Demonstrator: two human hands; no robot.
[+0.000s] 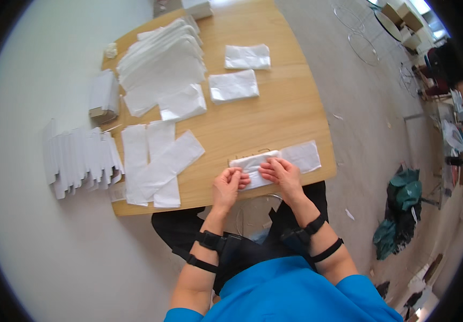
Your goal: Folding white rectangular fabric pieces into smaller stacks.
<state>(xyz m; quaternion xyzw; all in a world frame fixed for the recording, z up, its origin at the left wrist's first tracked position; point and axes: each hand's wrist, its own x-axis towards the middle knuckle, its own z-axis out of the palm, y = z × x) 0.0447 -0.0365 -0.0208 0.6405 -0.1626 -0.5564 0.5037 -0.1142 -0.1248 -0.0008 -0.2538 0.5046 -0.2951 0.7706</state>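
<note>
At the near edge of the table, a white folded packet (pixel 256 162) lies between my hands. It looks soft and thin, but whether it is cloth, paper or film I cannot make out. My left hand (pixel 228 184) pinches its left end, with the fingers curled. Thumb and fingertips of my right hand (pixel 282 176) are pressed together on its right side. Just right of that hand, a flat white sleeve (pixel 302 156) lies on the wood, partly beside the packet. Behind the packet, thin brown marks or strips show on the table top.
Farther back on the table (pixel 274 115) lie two white packets (pixel 233 87), a fanned stack of white sleeves (pixel 162 61) and a white box (pixel 104 95). Several white strips (pixel 163 163) overlap at left, near a row of flat white cartons (pixel 84 158). Dark green bags (pixel 403 196) lie on the floor.
</note>
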